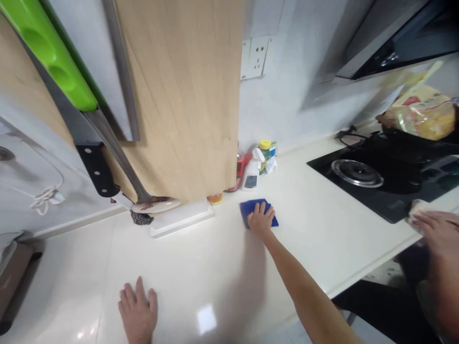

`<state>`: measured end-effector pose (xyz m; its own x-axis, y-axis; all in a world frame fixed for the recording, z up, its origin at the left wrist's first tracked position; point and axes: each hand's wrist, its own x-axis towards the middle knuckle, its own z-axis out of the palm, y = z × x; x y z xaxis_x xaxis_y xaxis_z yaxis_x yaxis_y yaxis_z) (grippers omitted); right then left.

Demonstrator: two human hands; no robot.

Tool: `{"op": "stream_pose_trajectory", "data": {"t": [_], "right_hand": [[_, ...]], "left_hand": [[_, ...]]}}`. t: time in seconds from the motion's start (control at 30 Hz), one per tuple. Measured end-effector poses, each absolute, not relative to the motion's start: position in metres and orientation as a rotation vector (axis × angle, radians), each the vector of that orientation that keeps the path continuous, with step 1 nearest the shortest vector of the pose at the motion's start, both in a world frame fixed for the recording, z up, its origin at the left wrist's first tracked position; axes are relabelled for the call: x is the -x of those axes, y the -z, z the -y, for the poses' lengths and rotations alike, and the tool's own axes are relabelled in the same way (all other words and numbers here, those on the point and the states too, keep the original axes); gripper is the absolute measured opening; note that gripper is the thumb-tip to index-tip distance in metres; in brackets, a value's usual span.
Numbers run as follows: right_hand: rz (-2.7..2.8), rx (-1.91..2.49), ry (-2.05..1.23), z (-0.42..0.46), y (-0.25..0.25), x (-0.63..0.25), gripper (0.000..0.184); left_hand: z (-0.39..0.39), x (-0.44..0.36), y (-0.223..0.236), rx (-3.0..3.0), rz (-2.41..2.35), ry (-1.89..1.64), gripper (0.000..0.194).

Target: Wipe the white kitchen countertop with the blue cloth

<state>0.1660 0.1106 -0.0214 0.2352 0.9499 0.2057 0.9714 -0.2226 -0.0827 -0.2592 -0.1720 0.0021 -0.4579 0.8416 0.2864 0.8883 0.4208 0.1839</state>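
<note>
My right hand (pixel 261 218) lies flat on a blue cloth (pixel 249 209) on the white countertop (pixel 201 267), arm stretched out towards the back wall, fingers spread over the cloth. My left hand (pixel 138 311) rests palm down on the counter near its front edge, fingers apart, holding nothing.
A wooden board (pixel 179 95) and a ladle (pixel 150 203) hang over the counter's back. A spray bottle (pixel 251 174) and small jars (pixel 266 153) stand against the wall. A black gas hob (pixel 380 181) is at the right, where another person's hand (pixel 435 229) holds something pale.
</note>
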Motion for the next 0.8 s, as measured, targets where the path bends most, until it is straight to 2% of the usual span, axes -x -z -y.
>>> {"op": "stream_pose_trajectory", "data": {"t": [0.2, 0.43, 0.63, 0.8], "right_hand": [[1.912, 2.274, 0.054, -0.159, 0.018, -0.147, 0.072], [1.957, 2.256, 0.047, -0.175, 0.016, -0.145, 0.07], [1.981, 2.242, 0.024, -0.164, 0.005, -0.142, 0.069], [2.109, 2.086, 0.103, -0.114, 0.007, -0.123, 0.066]], "left_hand": [[0.173, 0.26, -0.001, 1.505, 2.579, 0.442, 0.063], [0.172, 0.265, 0.002, 1.497, 2.575, 0.444, 0.064], [0.172, 0.263, 0.001, 1.499, 2.552, 0.454, 0.064], [0.173, 0.262, 0.002, 1.475, 2.577, 0.465, 0.062]]}}
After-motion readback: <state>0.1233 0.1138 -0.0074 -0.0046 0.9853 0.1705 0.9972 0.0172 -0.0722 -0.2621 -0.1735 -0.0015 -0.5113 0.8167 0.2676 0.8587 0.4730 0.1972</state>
